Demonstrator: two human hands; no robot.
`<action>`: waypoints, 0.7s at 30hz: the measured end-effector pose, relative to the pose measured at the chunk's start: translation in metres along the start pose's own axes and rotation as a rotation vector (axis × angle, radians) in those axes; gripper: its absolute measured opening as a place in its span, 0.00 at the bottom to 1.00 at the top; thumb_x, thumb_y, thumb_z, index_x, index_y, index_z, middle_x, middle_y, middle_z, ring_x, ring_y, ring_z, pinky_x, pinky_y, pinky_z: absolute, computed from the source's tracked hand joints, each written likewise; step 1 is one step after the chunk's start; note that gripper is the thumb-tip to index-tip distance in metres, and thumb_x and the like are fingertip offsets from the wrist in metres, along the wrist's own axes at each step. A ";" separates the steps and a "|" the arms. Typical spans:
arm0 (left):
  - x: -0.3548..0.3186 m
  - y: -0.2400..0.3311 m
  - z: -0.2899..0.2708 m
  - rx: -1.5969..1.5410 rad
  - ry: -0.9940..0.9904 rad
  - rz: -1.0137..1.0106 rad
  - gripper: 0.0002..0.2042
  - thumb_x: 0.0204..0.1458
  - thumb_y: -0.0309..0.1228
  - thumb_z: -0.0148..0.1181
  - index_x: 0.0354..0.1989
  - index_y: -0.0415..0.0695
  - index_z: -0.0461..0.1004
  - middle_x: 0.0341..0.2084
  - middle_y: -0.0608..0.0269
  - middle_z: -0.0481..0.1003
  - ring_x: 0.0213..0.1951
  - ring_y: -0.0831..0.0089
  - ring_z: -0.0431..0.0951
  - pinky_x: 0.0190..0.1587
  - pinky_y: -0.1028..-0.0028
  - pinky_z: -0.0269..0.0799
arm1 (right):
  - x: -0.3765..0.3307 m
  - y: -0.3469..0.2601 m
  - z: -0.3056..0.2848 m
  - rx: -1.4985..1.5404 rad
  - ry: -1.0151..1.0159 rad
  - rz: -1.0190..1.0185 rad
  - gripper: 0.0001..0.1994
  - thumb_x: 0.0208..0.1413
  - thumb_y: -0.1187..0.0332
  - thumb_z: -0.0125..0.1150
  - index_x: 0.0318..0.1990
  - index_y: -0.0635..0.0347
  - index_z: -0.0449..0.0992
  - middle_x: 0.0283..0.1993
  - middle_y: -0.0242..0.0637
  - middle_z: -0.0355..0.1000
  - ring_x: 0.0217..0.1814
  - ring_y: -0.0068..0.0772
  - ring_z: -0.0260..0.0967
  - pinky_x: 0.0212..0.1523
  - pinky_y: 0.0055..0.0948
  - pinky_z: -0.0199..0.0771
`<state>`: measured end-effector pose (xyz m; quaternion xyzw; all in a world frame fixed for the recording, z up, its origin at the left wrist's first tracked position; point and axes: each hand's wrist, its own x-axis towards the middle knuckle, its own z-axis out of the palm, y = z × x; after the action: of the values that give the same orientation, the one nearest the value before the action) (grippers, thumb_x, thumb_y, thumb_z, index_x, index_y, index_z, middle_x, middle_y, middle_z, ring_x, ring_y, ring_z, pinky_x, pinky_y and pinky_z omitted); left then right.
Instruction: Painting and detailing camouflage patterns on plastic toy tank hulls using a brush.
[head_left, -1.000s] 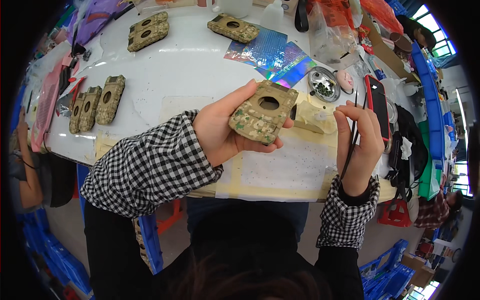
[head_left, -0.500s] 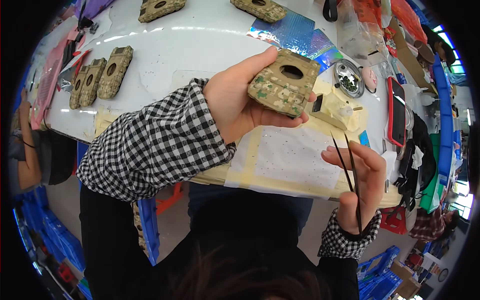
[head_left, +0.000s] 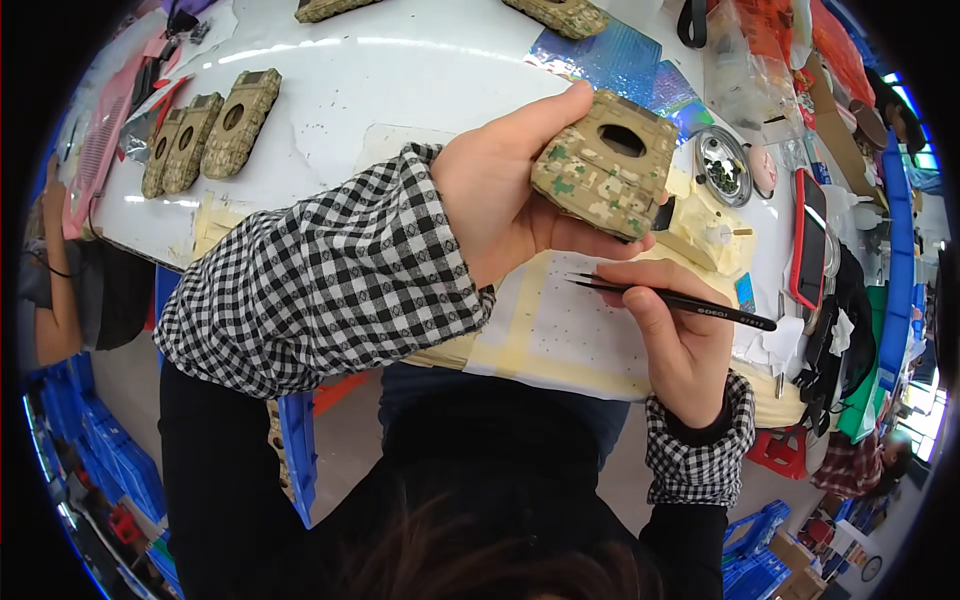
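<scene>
A camouflage-painted model tank hull (head_left: 570, 192) with a round hole in its top rests in my left hand (head_left: 485, 190), thumb along its far left edge and fingers beneath. Black tweezers (head_left: 735, 315) are pinched in my right hand (head_left: 680, 350), near the hull's lower right side. Their slim tips point left, slightly apart, over a white sheet (head_left: 550, 345) dotted with tiny dark bits. Whether the tips carry anything is too small to tell. Right of the hull sits a yellowish block (head_left: 690, 235), partly behind my left fingers.
More camouflage hulls (head_left: 240, 125) stand at the table's left and others (head_left: 560, 14) at the far edge. A round metal dish (head_left: 708, 178) of small dark green pieces, a red-cased phone (head_left: 808, 240) and plastic bags (head_left: 735, 70) lie right. Another person's arm (head_left: 55, 270) shows far left.
The tweezers have swung from nearly upright to almost level, tips now leftward, and my right hand has moved closer to the hull. My left hand and hull appear slightly farther right.
</scene>
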<state>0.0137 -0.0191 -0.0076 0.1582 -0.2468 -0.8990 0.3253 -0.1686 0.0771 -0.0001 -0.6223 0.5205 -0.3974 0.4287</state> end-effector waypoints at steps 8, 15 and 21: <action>-0.003 0.001 0.002 0.003 0.030 -0.004 0.24 0.62 0.45 0.37 0.48 0.33 0.65 0.40 0.48 0.74 0.39 0.60 0.79 0.37 0.66 0.81 | 0.006 0.007 0.008 0.049 0.036 0.003 0.06 0.55 0.74 0.59 0.35 0.69 0.74 0.31 0.37 0.74 0.33 0.22 0.71 0.36 0.20 0.71; -0.001 0.000 0.003 -0.002 0.026 -0.019 0.24 0.62 0.45 0.36 0.49 0.33 0.65 0.39 0.48 0.74 0.38 0.59 0.79 0.38 0.66 0.81 | 0.006 0.008 0.005 -0.058 0.035 -0.022 0.05 0.54 0.74 0.60 0.34 0.68 0.74 0.28 0.35 0.73 0.30 0.23 0.71 0.33 0.19 0.70; -0.001 0.000 0.004 0.006 0.036 -0.017 0.24 0.62 0.45 0.36 0.49 0.32 0.64 0.39 0.48 0.74 0.38 0.58 0.79 0.38 0.65 0.80 | 0.007 0.011 0.006 -0.073 0.050 -0.039 0.05 0.53 0.73 0.61 0.32 0.67 0.75 0.27 0.35 0.73 0.29 0.23 0.69 0.32 0.20 0.69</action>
<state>0.0125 -0.0172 -0.0039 0.1773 -0.2421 -0.8980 0.3217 -0.1650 0.0697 -0.0118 -0.6377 0.5329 -0.4018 0.3846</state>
